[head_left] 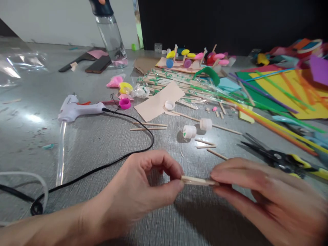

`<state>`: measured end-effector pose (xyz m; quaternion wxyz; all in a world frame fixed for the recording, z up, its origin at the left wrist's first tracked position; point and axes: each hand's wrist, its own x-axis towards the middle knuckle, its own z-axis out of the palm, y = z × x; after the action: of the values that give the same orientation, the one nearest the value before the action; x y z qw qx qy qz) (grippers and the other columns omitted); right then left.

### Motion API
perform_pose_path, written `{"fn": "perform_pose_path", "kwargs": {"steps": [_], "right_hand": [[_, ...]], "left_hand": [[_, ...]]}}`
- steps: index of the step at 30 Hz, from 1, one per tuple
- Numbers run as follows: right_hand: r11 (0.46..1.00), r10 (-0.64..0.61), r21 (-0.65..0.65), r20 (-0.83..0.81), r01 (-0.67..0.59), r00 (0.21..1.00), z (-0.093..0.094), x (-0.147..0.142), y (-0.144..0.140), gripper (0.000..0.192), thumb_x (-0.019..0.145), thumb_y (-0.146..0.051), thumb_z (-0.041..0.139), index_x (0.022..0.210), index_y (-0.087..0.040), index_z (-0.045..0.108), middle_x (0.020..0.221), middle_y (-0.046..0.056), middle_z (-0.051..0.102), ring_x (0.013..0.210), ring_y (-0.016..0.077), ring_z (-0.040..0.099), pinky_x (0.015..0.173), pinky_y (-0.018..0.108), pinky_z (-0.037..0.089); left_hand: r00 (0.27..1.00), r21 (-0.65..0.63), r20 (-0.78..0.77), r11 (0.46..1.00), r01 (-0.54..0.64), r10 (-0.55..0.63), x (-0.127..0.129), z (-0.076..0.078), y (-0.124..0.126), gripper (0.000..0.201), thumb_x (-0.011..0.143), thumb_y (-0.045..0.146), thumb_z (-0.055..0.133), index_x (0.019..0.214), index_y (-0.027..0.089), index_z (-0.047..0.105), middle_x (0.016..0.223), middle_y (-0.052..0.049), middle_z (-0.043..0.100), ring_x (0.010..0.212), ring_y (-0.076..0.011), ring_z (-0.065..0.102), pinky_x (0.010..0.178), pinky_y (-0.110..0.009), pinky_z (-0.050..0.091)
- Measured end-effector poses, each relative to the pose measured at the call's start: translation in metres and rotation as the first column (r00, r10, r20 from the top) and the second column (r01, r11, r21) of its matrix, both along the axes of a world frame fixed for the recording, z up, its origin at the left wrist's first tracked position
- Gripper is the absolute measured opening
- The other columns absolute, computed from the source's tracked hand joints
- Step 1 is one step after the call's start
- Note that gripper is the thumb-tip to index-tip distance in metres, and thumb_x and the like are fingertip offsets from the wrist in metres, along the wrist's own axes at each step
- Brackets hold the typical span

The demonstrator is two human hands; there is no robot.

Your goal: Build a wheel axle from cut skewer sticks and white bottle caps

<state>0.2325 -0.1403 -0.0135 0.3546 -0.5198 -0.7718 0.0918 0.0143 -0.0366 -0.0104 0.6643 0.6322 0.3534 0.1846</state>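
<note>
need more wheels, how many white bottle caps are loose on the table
3. One white bottle cap lies on the tan card sheet; two more sit nearer the hands, the right one on a wooden skewer. Others may hide among the clutter.

Both hands pinch a short wooden stick (198, 180) by its ends just above the grey worktop (102, 143): left hand (138, 191) at one end, right hand (258, 194) at the other. Beyond lie two white bottle caps (197, 128), scissors (279, 159) and a white glue gun (77, 109).
</note>
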Motion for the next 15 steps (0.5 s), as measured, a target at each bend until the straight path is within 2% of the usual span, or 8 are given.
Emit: {"fn": "perform_pose_path", "kwargs": {"steps": [2,5,10,15], "right_hand": [[0.999,0.016,-0.051,-0.046,-0.019,0.999,0.0023,-0.0004,0.001,0.016,0.097,-0.012,0.056,0.107,-0.024,0.06,0.094,-0.003,0.07,0.083,0.0065,0.068,0.071,0.012,0.054],[0.995,0.026,-0.098,-0.091,-0.035,0.995,0.0045,-0.0009,0.002,0.016,0.095,-0.012,0.057,0.104,-0.025,0.062,0.093,-0.004,0.071,0.081,0.0064,0.068,0.069,0.012,0.054],[0.993,0.03,-0.11,-0.109,-0.042,0.994,0.0023,-0.0005,0.002,0.017,0.096,-0.012,0.057,0.106,-0.025,0.063,0.094,-0.002,0.072,0.081,0.0086,0.069,0.066,0.015,0.055],[0.992,0.011,-0.12,-0.113,-0.025,0.994,0.0016,-0.0008,0.0003,0.019,0.096,-0.01,0.056,0.105,-0.026,0.063,0.093,-0.002,0.072,0.082,0.011,0.07,0.065,0.018,0.055]], "left_hand": [[1.0,-0.079,0.016,0.997,-0.009,0.01,0.001,0.0008,-0.0001,0.008,0.077,0.015,0.072,0.072,0.018,0.067,0.075,0.001,0.068,0.071,-0.0104,0.058,0.064,-0.02,0.046],[0.999,-0.121,0.029,0.993,-0.011,0.014,0.0014,0.0015,-0.0005,0.009,0.077,0.015,0.073,0.071,0.018,0.067,0.076,0.001,0.068,0.073,-0.0099,0.058,0.066,-0.019,0.046],[1.0,-0.122,0.015,0.993,-0.005,0.007,-0.0017,0.001,-0.0012,0.007,0.077,0.016,0.074,0.074,0.018,0.068,0.08,0.0,0.069,0.074,-0.01,0.059,0.066,-0.019,0.047],[1.0,-0.05,0.023,0.999,0.003,-0.001,-0.0016,0.0005,0.0002,0.006,0.076,0.014,0.071,0.073,0.017,0.067,0.076,0.0,0.068,0.069,-0.0102,0.058,0.061,-0.019,0.046]]}}
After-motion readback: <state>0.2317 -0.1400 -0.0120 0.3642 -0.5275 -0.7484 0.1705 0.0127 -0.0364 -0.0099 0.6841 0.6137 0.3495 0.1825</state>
